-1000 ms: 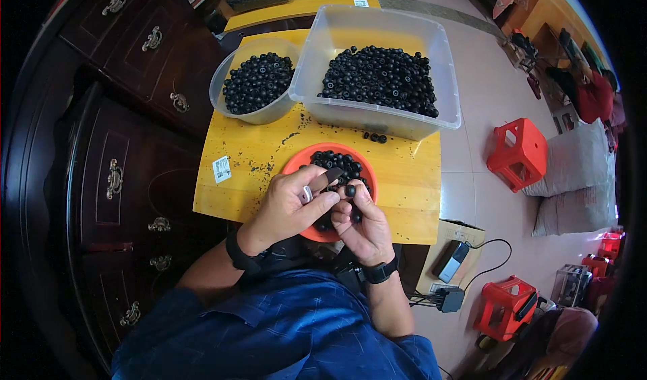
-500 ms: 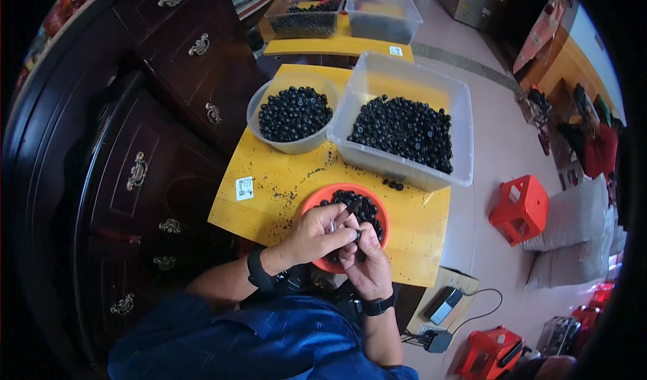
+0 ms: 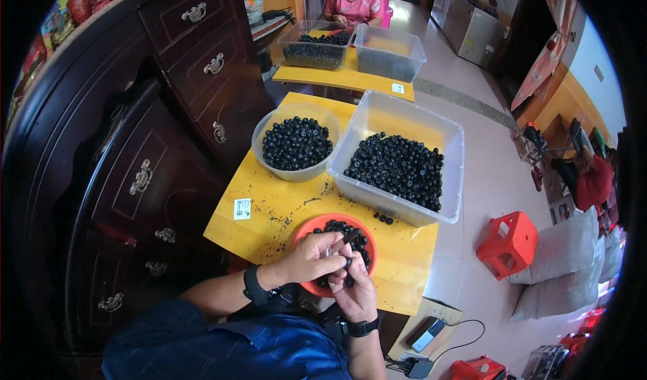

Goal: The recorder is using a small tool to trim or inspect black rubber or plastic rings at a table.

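My left hand [image 3: 311, 260] is closed round a slim hand tool [image 3: 349, 238] with a dark, flat end and a shiny metallic part between the fingers. Its exact kind is hard to make out. Against it, my right hand [image 3: 358, 291] pinches a small round black part [image 3: 348, 262] between thumb and fingers. Both hands meet over an orange-red bowl [image 3: 370, 240] holding many similar black parts. Beyond them stand a round translucent tub [image 3: 296, 175] and a larger clear rectangular bin [image 3: 397, 211], each with a heap of these parts; some show a hole.
Dark scraps and a few loose parts [image 3: 383, 218] lie on the yellow table [image 3: 236, 235]. A dark wooden cabinet [image 3: 182, 178] borders the left. Ahead, a person in pink [image 3: 350, 6] sits behind another yellow table with two bins. Right are a red stool [image 3: 507, 245] and pale sacks [image 3: 563, 265].
The view has tilted up, so the tables and bins sit lower and more of the person ahead shows. Both hands keep their hold over the bowl.
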The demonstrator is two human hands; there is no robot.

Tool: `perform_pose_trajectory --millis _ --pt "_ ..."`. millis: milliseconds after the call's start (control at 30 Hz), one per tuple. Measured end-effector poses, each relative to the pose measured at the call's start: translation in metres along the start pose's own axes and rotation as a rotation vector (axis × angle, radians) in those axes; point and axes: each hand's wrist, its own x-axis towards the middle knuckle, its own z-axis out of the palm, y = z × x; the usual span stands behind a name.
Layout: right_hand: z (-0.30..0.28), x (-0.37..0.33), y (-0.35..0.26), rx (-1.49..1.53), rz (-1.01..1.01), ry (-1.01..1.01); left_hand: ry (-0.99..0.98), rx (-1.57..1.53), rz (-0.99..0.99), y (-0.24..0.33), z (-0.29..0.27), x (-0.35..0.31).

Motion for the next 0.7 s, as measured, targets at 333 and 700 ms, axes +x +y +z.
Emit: perform_pose_trajectory --millis 333,700 --pt "0.000 0.002 0.001 -0.005 0.005 -0.014 0.040 0.243 0.101 -0.003 -0.005 0.009" --pt "0.010 -0.010 0.027 -0.038 -0.013 -0.053 -0.007 0.100 0.041 0.007 -0.007 -0.025"
